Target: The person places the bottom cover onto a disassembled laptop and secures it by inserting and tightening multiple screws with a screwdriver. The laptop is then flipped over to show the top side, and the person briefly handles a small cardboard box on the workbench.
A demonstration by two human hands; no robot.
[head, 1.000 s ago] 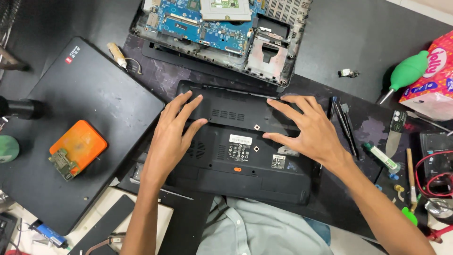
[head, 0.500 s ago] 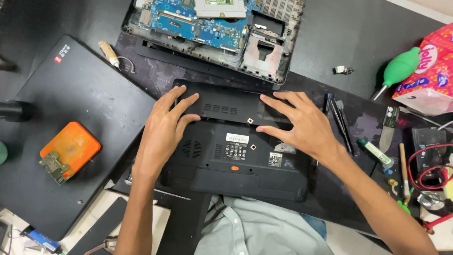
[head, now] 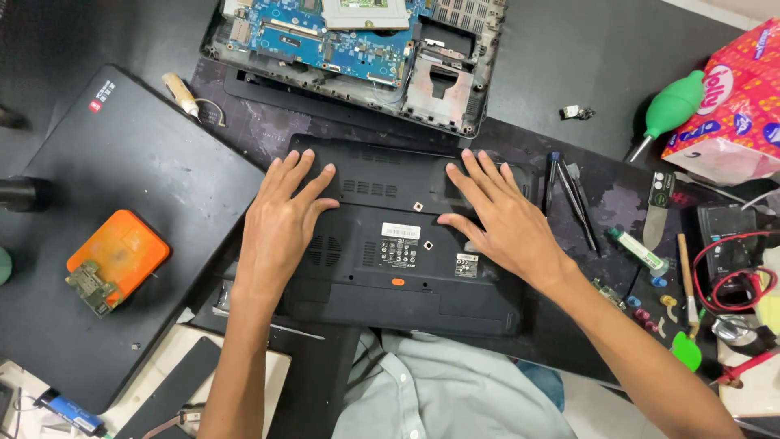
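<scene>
Your left hand (head: pixel 283 219) and right hand (head: pixel 500 215) lie flat and open on the black laptop base (head: pixel 406 268). They grip nothing. It sits upside down on the worktop (head: pixel 569 73).

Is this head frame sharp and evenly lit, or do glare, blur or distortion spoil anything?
Head view: sharp in the middle, both the left hand and right hand crisp on the black laptop base; soft even light, faint shadows under the hands; no strong glare; dark mat swallows detail; pink tissue box is cut off at the right edge; slight wide-angle stretch at the edges.
</scene>
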